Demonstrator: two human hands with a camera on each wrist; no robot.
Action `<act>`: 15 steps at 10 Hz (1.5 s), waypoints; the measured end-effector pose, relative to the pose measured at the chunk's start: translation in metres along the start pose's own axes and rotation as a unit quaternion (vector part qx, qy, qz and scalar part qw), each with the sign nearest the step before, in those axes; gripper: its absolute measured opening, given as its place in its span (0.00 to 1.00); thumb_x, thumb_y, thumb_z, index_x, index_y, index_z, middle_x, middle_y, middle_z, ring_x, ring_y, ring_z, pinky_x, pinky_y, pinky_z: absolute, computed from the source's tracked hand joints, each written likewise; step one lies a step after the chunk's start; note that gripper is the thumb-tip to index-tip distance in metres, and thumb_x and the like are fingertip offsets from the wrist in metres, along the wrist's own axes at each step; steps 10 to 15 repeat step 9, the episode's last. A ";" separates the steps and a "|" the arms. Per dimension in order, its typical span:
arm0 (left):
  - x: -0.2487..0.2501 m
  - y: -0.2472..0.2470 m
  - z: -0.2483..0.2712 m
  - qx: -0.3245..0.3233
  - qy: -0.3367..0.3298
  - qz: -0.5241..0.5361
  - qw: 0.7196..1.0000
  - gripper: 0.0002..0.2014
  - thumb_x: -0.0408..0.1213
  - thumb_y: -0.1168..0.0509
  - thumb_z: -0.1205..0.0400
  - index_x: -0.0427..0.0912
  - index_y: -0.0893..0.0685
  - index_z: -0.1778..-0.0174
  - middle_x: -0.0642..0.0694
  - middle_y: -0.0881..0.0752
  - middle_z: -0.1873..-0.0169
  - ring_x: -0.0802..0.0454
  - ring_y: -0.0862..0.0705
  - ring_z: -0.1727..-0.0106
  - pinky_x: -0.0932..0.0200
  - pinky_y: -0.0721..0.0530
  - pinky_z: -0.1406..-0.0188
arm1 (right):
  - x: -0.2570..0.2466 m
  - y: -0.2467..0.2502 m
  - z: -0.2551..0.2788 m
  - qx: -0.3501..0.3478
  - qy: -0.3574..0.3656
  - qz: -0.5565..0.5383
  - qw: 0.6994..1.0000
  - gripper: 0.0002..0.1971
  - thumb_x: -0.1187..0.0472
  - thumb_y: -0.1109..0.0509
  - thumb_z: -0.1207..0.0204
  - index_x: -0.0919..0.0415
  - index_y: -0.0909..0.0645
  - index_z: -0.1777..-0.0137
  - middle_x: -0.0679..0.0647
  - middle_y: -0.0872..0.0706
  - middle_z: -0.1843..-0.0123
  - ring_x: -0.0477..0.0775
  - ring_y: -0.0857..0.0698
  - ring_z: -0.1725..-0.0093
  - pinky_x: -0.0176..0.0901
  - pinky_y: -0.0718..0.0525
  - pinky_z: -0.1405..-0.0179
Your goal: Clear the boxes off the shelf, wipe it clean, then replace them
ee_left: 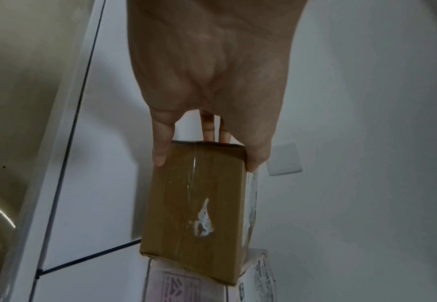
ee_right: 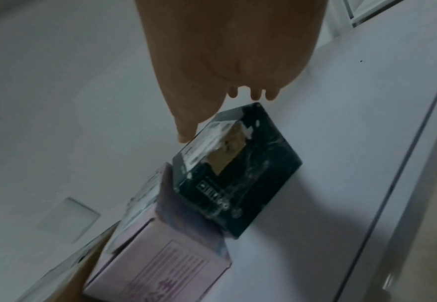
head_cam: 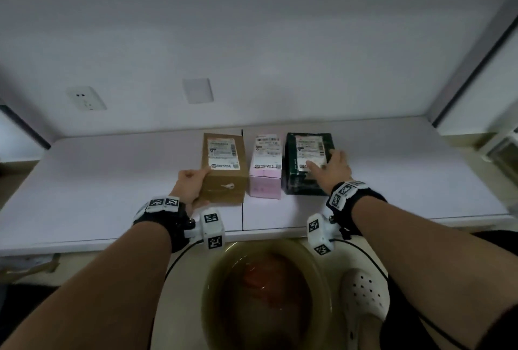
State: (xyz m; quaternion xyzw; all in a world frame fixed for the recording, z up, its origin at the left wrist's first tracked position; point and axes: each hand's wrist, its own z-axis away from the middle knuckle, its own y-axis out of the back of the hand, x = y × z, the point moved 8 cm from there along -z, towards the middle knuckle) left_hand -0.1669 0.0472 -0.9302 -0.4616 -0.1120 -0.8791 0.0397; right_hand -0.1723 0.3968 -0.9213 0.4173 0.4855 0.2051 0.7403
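Note:
Three boxes stand side by side on the white shelf (head_cam: 112,181): a brown cardboard box (head_cam: 224,184), a pink box (head_cam: 265,184) and a dark green box (head_cam: 302,190). My left hand (head_cam: 196,184) grips the brown box (ee_left: 199,204) at its left end, thumb on the labelled top and fingers (ee_left: 160,151) on the side. My right hand (head_cam: 325,164) is spread over the dark box (ee_right: 251,163), thumb above its label and fingers past its right edge. In the right wrist view a gap shows between fingers (ee_right: 255,94) and box.
A shelf seam (head_cam: 242,209) runs under the brown box. Below the front edge sits a basin (head_cam: 213,293) of water with a reddish cloth (head_cam: 269,285) in it, and a white clog (head_cam: 364,299) beside it. A wall socket (head_cam: 84,97) and blank plate (head_cam: 197,94) are behind.

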 end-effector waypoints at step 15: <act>0.025 -0.014 0.011 0.086 -0.068 -0.296 0.949 0.31 0.33 0.40 0.17 0.43 0.43 0.17 0.36 0.31 0.24 0.38 0.27 0.26 0.49 0.26 0.31 | -0.002 -0.013 -0.016 -0.126 0.092 0.016 0.988 0.44 0.37 0.34 0.28 0.52 0.49 0.17 0.62 0.49 0.16 0.64 0.44 0.18 0.56 0.47 0.19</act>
